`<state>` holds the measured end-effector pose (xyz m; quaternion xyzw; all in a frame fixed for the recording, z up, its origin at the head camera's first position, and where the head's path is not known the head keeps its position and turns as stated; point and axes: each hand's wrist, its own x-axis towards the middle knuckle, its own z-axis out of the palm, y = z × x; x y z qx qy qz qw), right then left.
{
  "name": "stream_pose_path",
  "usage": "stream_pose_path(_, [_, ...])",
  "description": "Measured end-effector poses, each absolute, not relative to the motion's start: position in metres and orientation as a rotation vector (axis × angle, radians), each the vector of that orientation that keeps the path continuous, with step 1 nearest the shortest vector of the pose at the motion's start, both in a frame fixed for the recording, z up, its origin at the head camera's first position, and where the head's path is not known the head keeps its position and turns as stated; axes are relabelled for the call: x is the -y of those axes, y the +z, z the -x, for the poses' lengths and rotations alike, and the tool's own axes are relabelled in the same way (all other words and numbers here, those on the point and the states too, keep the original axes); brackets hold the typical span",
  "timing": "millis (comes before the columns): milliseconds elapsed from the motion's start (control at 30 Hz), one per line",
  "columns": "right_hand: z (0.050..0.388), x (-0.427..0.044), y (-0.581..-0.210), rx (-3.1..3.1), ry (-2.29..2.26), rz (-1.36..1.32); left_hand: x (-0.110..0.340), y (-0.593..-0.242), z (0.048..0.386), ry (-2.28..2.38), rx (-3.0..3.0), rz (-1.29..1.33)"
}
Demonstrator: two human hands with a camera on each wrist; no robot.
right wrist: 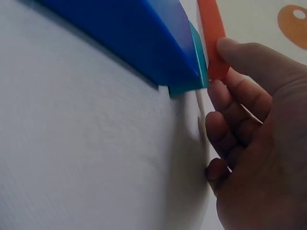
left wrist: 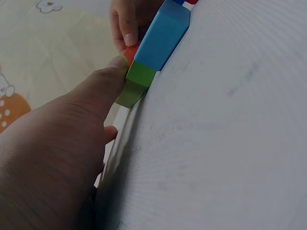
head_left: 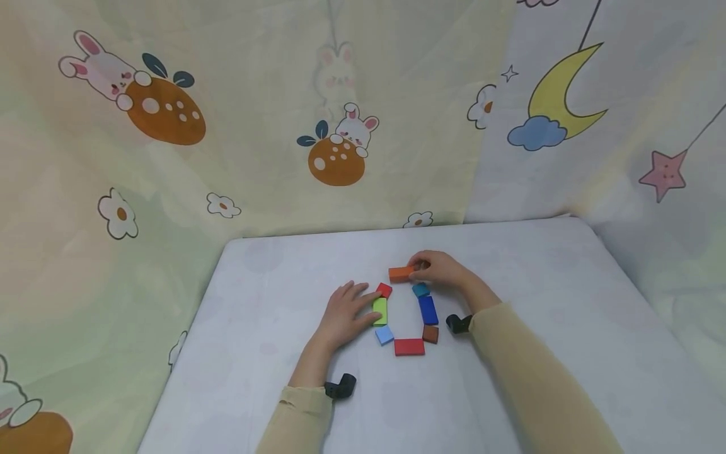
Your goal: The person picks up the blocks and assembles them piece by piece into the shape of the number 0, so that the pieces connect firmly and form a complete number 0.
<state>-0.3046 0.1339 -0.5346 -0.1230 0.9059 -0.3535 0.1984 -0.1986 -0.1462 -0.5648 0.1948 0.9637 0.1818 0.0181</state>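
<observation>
Several coloured blocks form a ring on the white table. At its far side my right hand pinches an orange block by its right end, between thumb and fingers. My left hand rests at the ring's left side with fingers spread; its thumb touches a lime green block and a fingertip reaches a small red block. Nearer lies a light blue block. In the right wrist view a blue block and a teal block stand beside the right hand.
A long red block closes the near side of the ring, with a brown block at its right corner. The white table meets a printed cloth backdrop behind. Dark wrist cameras sit at both cuffs.
</observation>
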Motion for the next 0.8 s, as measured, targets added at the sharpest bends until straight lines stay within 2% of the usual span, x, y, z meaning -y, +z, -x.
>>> stream_pose_path(800, [0.298,-0.1277,-0.5353,-2.535,-0.892,0.443,0.1463,-0.564,0.1982,0.611,-2.993,-0.613])
